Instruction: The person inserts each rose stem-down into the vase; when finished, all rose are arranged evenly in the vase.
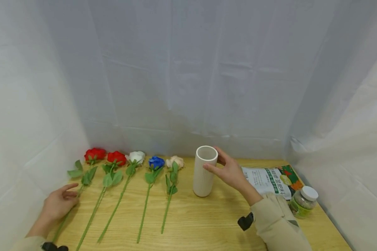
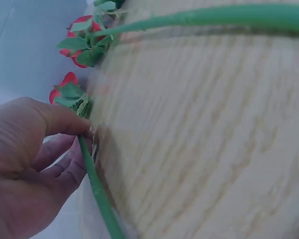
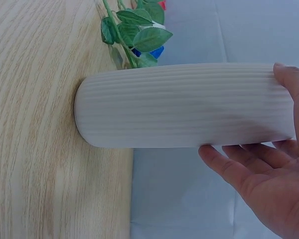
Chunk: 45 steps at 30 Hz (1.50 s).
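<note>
At the far left, my left hand [image 1: 59, 205] pinches the green stem of the outermost red rose [image 1: 95, 153]; the left wrist view shows thumb and fingertips meeting on that stem [image 2: 98, 191]. A white ribbed vase [image 1: 204, 174] stands upright at the middle of the table. My right hand [image 1: 229, 170] grips it near the top from the right side, thumb on the near face and fingers round the back. The right wrist view shows the vase's base [image 3: 84, 112] at the tabletop. Inside its rim no stem shows.
Between hand and vase lie another red rose [image 1: 116, 158], a white rose [image 1: 137, 157], a blue rose [image 1: 156, 162] and a cream rose [image 1: 175, 161]. A printed packet [image 1: 264, 179] and a white-capped jar [image 1: 303, 202] sit at the right. White sheeting [image 1: 188, 87] hangs behind the wooden table [image 1: 207, 226].
</note>
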Motion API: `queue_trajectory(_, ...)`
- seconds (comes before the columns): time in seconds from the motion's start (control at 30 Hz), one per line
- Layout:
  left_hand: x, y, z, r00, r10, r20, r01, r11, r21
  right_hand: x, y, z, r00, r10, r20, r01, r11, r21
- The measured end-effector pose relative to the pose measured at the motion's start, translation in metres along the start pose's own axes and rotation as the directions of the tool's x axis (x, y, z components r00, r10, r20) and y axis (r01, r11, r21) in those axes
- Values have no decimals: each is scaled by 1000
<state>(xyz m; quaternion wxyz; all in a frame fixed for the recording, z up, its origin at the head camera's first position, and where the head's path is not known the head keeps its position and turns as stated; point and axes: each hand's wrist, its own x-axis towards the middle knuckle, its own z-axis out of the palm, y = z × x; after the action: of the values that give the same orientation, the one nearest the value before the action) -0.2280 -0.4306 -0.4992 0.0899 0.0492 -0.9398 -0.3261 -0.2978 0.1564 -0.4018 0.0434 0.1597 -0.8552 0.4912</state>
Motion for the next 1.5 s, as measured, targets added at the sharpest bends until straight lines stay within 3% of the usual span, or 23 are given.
queue_trajectory(0.13, 0, 4, -4, 997, -65, 50, 70, 992, -100, 0, 0, 0, 1000, -4, 1, 4, 1000, 3)
queue_trajectory(0.23, 1, 10, -10, 988, -129, 87, 143, 972, -185, -1, 1, 0, 1000, -8, 3, 8, 1000, 4)
queue_trajectory(0.37, 2, 22, -17, 985, -157, 71, 172, 935, -310, -1, 0, 0, 1000, -5, 7, 5, 1000, 8)
queue_trajectory(0.43, 1, 28, -18, 985, -164, 53, 170, 880, -443, -1, -1, 0, 1000, -7, 7, 7, 1000, 8)
queue_trajectory(0.53, 0, 37, -17, 987, -158, 34, 144, 769, -623, -1, -1, -1, 1000, -14, 4, 14, 1000, 2)
queue_trajectory(0.6, -1, 42, -17, 986, -164, 30, 137, 691, -710, -1, -1, -1, 1000, -20, 3, 20, 1000, -2)
queue_trajectory(0.63, -2, 44, -17, 985, -168, 30, 136, 669, -731, -1, -2, -1, 1000, -21, 3, 21, 1000, -3)
queue_trajectory(0.9, -1, 62, -19, 973, -230, 33, 172, 619, -766, -1, -2, -1, 1000, -16, 4, 16, 1000, -10)
queue_trajectory(0.97, 0, 65, -18, 972, -234, 35, 170, 585, -793, -2, -1, -1, 1000, -15, 3, 15, 1000, -8)
queue_trajectory(1.07, 0, 67, -17, 976, -211, 58, 161, 511, -844, -2, -1, 0, 1000, -12, 5, 12, 1000, -11)
queue_trajectory(1.17, 0, 69, -18, 978, -175, 111, 172, 388, -905, -2, -1, 0, 1000, -8, 9, 9, 1000, -9)
queue_trajectory(1.27, 1, 72, -20, 977, -135, 163, 197, 291, -936, -2, 0, 0, 1000, -12, 13, 12, 1000, -4)
queue_trajectory(1.33, 2, 75, -20, 977, -104, 186, 207, 253, -945, -2, 0, 0, 1000, -15, 13, 15, 1000, 0)
queue_trajectory(1.5, 2, 78, -18, 979, 15, 203, 196, 188, -962, -2, 1, -1, 1000, -27, 6, 27, 1000, 0)
